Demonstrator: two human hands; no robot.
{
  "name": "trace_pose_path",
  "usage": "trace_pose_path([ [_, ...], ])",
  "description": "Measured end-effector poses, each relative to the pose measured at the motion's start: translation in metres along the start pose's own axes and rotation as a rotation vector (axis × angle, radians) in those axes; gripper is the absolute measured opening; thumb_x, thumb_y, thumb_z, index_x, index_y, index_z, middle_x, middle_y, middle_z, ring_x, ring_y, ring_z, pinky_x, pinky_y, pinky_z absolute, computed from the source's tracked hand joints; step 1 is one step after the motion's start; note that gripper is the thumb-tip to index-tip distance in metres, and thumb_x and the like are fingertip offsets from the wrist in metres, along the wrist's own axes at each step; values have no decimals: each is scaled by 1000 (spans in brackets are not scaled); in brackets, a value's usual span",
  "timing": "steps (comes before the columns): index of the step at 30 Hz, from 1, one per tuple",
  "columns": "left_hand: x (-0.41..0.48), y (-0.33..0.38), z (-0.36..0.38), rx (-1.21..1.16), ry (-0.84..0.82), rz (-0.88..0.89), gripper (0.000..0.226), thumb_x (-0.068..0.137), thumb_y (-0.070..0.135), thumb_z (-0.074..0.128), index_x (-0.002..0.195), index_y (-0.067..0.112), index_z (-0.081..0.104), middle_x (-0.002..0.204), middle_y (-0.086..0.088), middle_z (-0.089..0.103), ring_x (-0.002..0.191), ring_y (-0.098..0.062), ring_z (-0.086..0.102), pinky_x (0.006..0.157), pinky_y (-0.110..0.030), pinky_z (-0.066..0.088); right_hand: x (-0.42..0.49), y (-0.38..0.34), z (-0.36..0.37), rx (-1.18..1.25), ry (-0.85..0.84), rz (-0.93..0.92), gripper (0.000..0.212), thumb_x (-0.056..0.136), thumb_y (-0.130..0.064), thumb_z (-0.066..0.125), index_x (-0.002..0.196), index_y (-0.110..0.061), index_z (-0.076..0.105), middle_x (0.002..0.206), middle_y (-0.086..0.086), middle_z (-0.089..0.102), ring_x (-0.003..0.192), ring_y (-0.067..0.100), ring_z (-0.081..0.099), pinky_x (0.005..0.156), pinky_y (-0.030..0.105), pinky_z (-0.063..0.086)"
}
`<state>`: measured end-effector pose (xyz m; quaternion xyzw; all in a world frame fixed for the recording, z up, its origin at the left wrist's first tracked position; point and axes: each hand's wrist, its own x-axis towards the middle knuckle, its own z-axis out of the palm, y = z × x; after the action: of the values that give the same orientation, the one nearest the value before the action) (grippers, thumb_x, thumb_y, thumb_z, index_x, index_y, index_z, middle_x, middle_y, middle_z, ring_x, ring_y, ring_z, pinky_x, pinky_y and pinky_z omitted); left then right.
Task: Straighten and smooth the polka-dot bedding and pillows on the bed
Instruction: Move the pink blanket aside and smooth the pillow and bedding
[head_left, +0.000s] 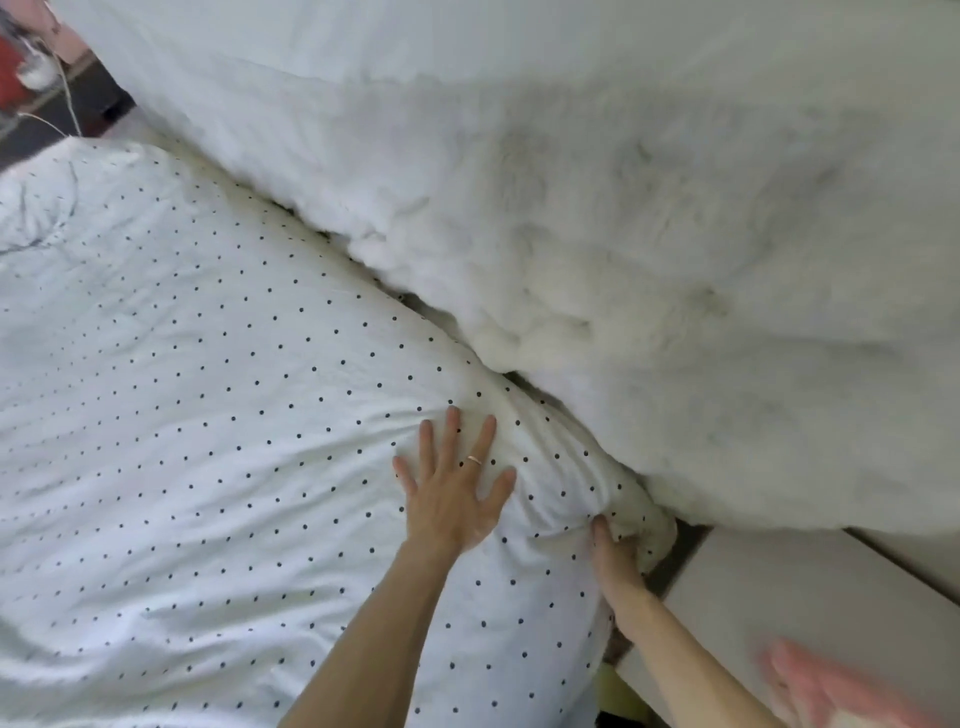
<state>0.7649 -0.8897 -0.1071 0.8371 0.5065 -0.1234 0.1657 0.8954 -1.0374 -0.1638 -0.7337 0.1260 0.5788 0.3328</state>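
Note:
A white polka-dot duvet (208, 415) covers the bed across the left and lower part of the view, creased near its right corner. My left hand (452, 493) lies flat on it with fingers spread, a ring on one finger. My right hand (618, 561) grips the bunched corner of the duvet at the bed's edge, fingers curled under the fabric and partly hidden. A fluffy white blanket (597, 249) lies along the far side of the duvet.
A white surface (810, 613) of furniture stands beside the bed at lower right, with a blurred pink thing (831, 691) at the bottom right corner. Dark floor, a thin cord and red objects (10, 78) show at upper left.

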Motion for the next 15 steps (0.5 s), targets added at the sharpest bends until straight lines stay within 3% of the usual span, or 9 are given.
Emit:
trace_pose_path([
  [2,8,-2,-1,27,-33,22,68,88,82,12,148,61,-12,163,15,-25,150,-22,-26,116,-64,-6,10,-14,4,-264,116,40,84,105,-43,40,159,3,-5,168,20,6,151,35,21,122,47,25],
  [4,14,-9,-6,-12,-59,26,64,91,79,15,149,63,-6,165,16,-15,152,-19,-18,119,-60,-3,2,-36,16,-467,216,-22,83,101,-30,45,156,12,-1,165,28,9,150,40,23,119,47,31],
  [7,22,-33,-27,-23,53,41,55,100,63,23,153,55,11,167,13,10,152,-14,8,123,-47,10,-27,-65,43,-725,293,-329,78,90,-18,52,154,10,16,160,27,23,147,41,27,121,48,28],
  [9,31,-60,-51,-41,91,-26,54,102,56,27,154,51,16,166,12,14,152,-12,11,123,-46,13,-46,-89,67,-872,305,-611,76,86,-15,55,153,-2,23,159,18,27,146,36,26,121,46,26],
  [12,51,-108,-92,-68,57,-179,55,102,55,28,155,51,14,167,12,3,153,-14,2,124,-49,5,-69,-134,114,-944,178,-917,65,94,-26,56,153,-16,34,162,9,31,149,28,26,123,43,24],
  [15,68,-175,-139,-100,19,-288,57,103,54,28,157,47,12,168,8,2,154,-17,1,124,-51,4,-82,-182,185,-1070,-20,-1034,60,102,-42,47,158,-30,29,168,3,20,154,26,14,125,40,18],
])
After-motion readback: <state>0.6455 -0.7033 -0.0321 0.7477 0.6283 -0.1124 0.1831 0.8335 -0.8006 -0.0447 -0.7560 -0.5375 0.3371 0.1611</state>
